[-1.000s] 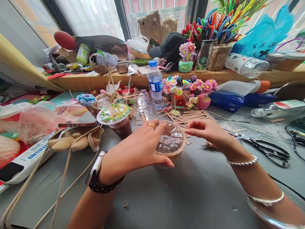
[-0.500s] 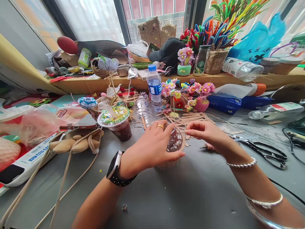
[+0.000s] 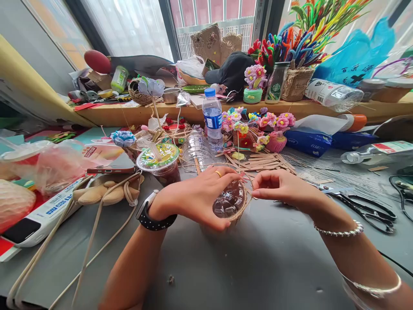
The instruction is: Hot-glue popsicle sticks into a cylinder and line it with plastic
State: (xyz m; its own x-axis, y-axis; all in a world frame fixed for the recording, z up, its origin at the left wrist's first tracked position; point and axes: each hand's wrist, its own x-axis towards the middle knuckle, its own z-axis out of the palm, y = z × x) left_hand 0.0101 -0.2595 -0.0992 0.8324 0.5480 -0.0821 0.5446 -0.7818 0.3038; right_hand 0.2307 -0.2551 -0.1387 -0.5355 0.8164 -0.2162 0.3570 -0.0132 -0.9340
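A round clear-plastic piece (image 3: 229, 200) with a dark inside and a twine-wrapped rim stands at the middle of the grey table. Around its left side curves my left hand (image 3: 198, 189), thumb at the near edge and fingers over the far edge, gripping it. My right hand (image 3: 277, 187) is just right of the rim, its thumb and forefinger pinched together on a thin strand of twine (image 3: 250, 193) that runs to the rim. The underside of the piece is hidden.
Behind stand a lidded drink cup (image 3: 158, 159), a water bottle (image 3: 212, 120) and crochet flowers (image 3: 238, 125). Cardboard strips (image 3: 267, 162) lie beyond my hands. Black-handled scissors (image 3: 368, 209) are at the right, a corded pouch (image 3: 106, 189) at the left.
My left hand has shifted left and opened wider round the piece, so more of its top shows. My right hand has come lower, beside the rim. The whole view has shifted slightly.
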